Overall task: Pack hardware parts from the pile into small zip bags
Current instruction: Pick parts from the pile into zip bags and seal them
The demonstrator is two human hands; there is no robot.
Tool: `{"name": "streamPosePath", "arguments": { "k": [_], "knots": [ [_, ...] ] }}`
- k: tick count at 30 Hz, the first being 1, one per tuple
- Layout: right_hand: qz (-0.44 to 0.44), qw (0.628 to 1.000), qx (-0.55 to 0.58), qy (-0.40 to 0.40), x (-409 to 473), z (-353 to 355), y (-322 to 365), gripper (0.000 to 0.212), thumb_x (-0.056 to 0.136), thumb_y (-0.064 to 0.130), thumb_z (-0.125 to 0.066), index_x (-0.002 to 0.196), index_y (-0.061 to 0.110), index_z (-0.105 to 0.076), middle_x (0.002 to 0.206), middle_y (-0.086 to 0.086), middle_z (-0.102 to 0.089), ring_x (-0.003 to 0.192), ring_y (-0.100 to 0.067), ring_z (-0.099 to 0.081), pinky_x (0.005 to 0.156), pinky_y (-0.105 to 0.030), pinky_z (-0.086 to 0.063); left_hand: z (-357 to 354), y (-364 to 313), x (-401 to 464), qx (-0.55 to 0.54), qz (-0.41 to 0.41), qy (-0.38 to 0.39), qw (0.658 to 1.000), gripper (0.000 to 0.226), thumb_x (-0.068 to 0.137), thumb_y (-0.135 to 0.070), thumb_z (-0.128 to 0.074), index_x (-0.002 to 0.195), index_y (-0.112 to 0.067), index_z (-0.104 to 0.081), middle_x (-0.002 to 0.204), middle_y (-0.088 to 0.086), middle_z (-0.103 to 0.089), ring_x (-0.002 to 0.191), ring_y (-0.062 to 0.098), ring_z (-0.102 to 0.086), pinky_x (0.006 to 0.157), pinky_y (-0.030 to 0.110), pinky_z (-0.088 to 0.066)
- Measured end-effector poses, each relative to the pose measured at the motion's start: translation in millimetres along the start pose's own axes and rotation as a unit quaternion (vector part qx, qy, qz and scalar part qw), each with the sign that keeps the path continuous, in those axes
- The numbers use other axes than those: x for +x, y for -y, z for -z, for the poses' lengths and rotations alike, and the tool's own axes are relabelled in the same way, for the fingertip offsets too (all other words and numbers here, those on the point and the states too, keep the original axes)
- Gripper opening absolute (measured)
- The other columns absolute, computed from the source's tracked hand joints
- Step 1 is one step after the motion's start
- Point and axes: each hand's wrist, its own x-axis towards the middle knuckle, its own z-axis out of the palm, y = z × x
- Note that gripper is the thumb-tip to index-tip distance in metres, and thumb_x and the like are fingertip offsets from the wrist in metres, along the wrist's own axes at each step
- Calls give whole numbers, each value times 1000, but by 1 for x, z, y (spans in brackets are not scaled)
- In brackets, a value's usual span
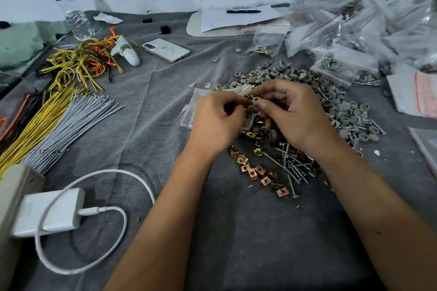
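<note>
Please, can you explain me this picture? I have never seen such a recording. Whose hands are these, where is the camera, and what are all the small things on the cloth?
There is no machine. A person wears a camera on the head, looking down at their own hands. The left hand and right hand together pinch a small clear zip bag and some small parts. On the grey cloth lie grey caps, brass clips and screws. Filled bags are piled at the far right. Left are a phone, wires and a charger.

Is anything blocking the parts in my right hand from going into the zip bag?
Nothing visible does. The right hand pinches small parts right at the mouth of the small zip bag, which the left hand holds. Whether the mouth is open can't be seen.
</note>
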Motion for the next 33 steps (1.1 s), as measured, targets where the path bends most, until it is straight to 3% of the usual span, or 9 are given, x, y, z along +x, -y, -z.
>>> {"name": "streamPosePath", "arguments": {
  "k": [2, 6, 10, 13, 18, 22, 27, 30, 33],
  "knots": [
    [10, 999, -39, 4, 0, 0, -1, 22, 96, 6, -68, 110, 23, -72, 88, 4, -73, 56, -8, -66, 56, -20, -50, 0, -2, 0, -1, 9, 7, 1000, 23, 85, -15, -62, 92, -14, -83, 76, -3, -76, 64, 7, -64, 61, 28, -51],
    [40, 992, -115, 18, -4, -3, 3, 29, 87, 2, -74, 112, 18, -73, 84, 8, -73, 81, -4, -70, 76, -27, -59, 1, -1, 1, -18, 25, 16, 999, 9, 93, -13, -75, 88, -9, -82, 74, 5, -76, 71, 24, -72, 67, 43, -59],
    [55, 989, -132, 22, -6, -2, 6, 27, 83, 1, -76, 103, 18, -75, 79, 5, -72, 75, -10, -71, 71, -30, -60, 3, 2, 2, -41, 64, 46, 996, 11, 94, -11, -76, 86, -2, -77, 72, 16, -73, 67, 33, -70, 69, 55, -59],
    [58, 989, -134, 15, -5, -2, 5, 25, 82, 2, -78, 102, 17, -76, 78, 4, -72, 72, -10, -70, 67, -26, -59, 2, 4, 3, -57, 71, 56, 994, 14, 95, -12, -75, 87, -1, -76, 70, 15, -71, 61, 22, -63, 63, 49, -56],
    [52, 988, -148, -9, -6, -3, 6, 22, 82, 11, -84, 102, 18, -77, 80, 7, -73, 74, -3, -69, 71, -16, -56, 0, 7, 6, -59, 95, 65, 992, 20, 98, -17, -72, 88, 1, -75, 54, -8, -60, 46, 5, -51, 50, 25, -41],
    [54, 987, -152, -8, -7, -5, 6, 18, 85, 16, -83, 101, 16, -75, 80, 6, -71, 70, -3, -68, 67, -17, -55, 2, 7, 6, -84, 111, 74, 987, 24, 100, -15, -68, 88, 5, -71, 51, -10, -53, 45, 2, -43, 50, 25, -34],
    [63, 988, -142, 17, -7, -3, 5, 16, 87, 11, -80, 102, 14, -75, 83, 5, -71, 65, 3, -66, 56, -9, -48, 5, 4, 5, -61, 97, 85, 990, 23, 103, -13, -63, 90, 3, -70, 55, -8, -52, 47, 2, -42, 51, 25, -33],
    [81, 989, -123, 13, -7, 0, 4, 18, 88, 11, -80, 105, 14, -78, 87, 5, -75, 63, 2, -68, 55, -9, -49, 5, 3, 4, -58, 103, 81, 990, 23, 104, -15, -63, 92, 2, -72, 56, -7, -54, 47, 3, -45, 51, 24, -36],
    [68, 993, -93, -4, -7, -2, 2, 16, 90, 10, -77, 106, 13, -79, 88, 7, -75, 52, -5, -68, 45, -17, -51, 5, 0, 2, -73, 96, 74, 990, 19, 103, -13, -64, 96, 3, -72, 63, 2, -63, 53, 9, -55, 55, 27, -47]
  ]
}}
